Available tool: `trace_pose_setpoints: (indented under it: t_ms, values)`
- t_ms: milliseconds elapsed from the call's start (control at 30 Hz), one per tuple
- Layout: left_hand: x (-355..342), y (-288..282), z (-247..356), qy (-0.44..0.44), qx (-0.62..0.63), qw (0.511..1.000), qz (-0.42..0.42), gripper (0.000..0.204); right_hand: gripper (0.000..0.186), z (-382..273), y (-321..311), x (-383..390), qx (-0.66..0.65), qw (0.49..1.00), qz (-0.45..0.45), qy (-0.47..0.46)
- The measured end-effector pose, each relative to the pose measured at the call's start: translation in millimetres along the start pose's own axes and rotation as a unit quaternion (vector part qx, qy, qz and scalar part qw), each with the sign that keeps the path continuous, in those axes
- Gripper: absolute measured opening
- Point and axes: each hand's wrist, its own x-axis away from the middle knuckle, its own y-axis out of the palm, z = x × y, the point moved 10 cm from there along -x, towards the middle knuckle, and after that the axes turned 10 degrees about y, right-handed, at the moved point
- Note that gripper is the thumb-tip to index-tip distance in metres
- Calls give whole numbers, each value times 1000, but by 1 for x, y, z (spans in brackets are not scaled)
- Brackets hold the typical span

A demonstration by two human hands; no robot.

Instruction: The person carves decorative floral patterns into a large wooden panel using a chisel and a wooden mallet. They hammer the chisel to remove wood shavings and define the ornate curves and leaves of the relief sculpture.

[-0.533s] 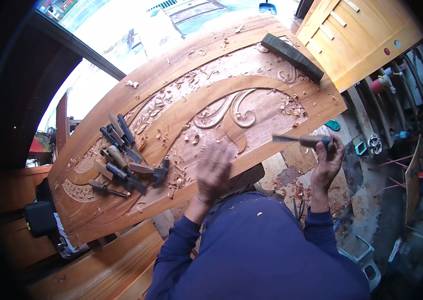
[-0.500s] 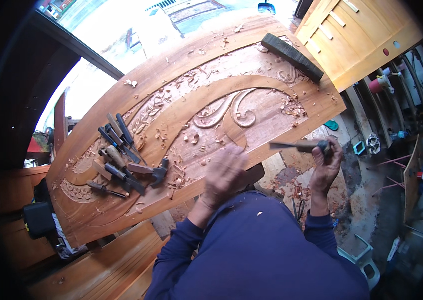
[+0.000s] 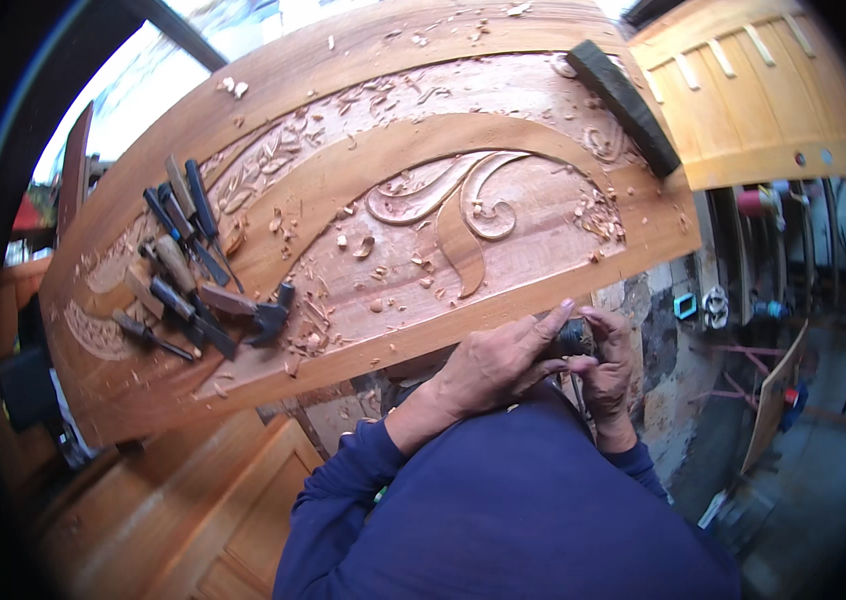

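Note:
Just off the near edge of the carved wooden panel [image 3: 543,296], both my hands meet at a carving chisel [image 3: 575,340]. Its dark handle end shows between them; the blade is hidden. My right hand [image 3: 611,372] is closed around the chisel from the right. From the left, my left hand [image 3: 491,366] has its fingers pressed together against it, the index finger stretched along the top. Raised scrollwork [image 3: 478,200] and wood shavings cover the recessed middle of the panel.
On the panel's left lie several chisels [image 3: 178,265] and a hammer [image 3: 268,315]. A dark block [image 3: 625,108] rests at the far right corner. Panelled wooden doors [image 3: 763,90] stand at the back right, with another wooden panel [image 3: 253,500] at lower left.
My left hand has moved right, off the panel's edge, to the chisel. My right hand has come left and turned the chisel, so its blade no longer shows. The view has shifted.

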Motion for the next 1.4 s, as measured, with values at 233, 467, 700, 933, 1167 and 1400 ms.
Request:
trace_pose_setpoints:
  t_ms: [233,467,700,933,1167,1400]
  values:
    - [59,-59,-13,-113,-83,897,419,43,74,-59,-140,-174,437,856,188,-205]
    - [147,-63,0,-207,-101,637,736,58,82,-9,-147,-310,561,811,8,-163]
    - [168,-53,-14,-233,-60,580,778,57,87,-10,-134,-323,560,805,21,-196]
    - [180,-54,-26,-269,-30,568,777,65,84,-11,-122,-331,528,835,-40,-152]
    - [189,-51,-27,-248,-18,566,786,57,79,-5,-129,-337,518,840,-48,-157]
    - [101,-51,-11,-88,-47,661,744,61,42,-12,-115,-293,48,992,-106,54]
